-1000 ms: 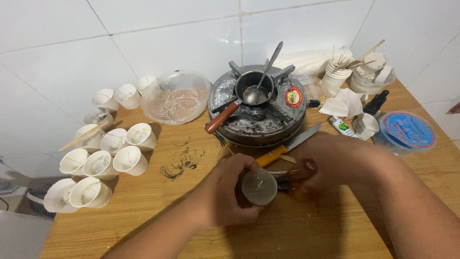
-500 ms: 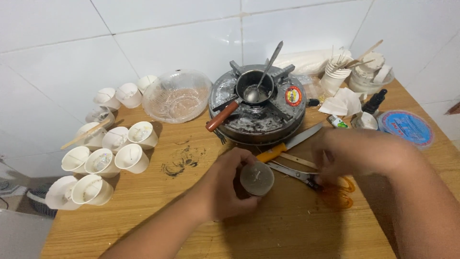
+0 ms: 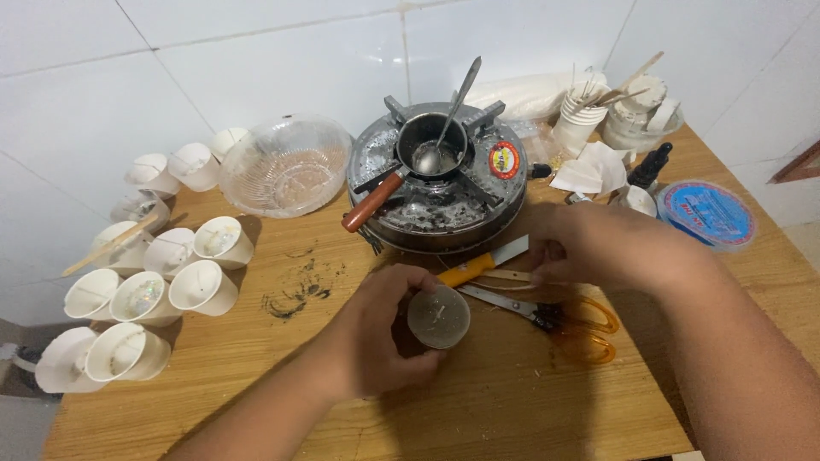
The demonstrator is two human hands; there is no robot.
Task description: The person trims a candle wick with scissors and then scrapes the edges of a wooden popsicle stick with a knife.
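Right hand (image 3: 589,248) now off scissors (image 3: 555,316).

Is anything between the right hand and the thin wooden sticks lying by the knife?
Nothing visible. The right hand is already at the wooden sticks, between the yellow-handled knife and the scissors. The left hand holds the candle cup apart.

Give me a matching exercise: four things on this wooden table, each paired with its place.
1. small grey round candle
2. orange-handled scissors
3. clear glass bowl
4. metal spoon

a. in the small pot on the stove
b. held in the left hand
c. left of the stove
d. flat on the table, below the right hand

Pairs: 1-b, 2-d, 3-c, 4-a
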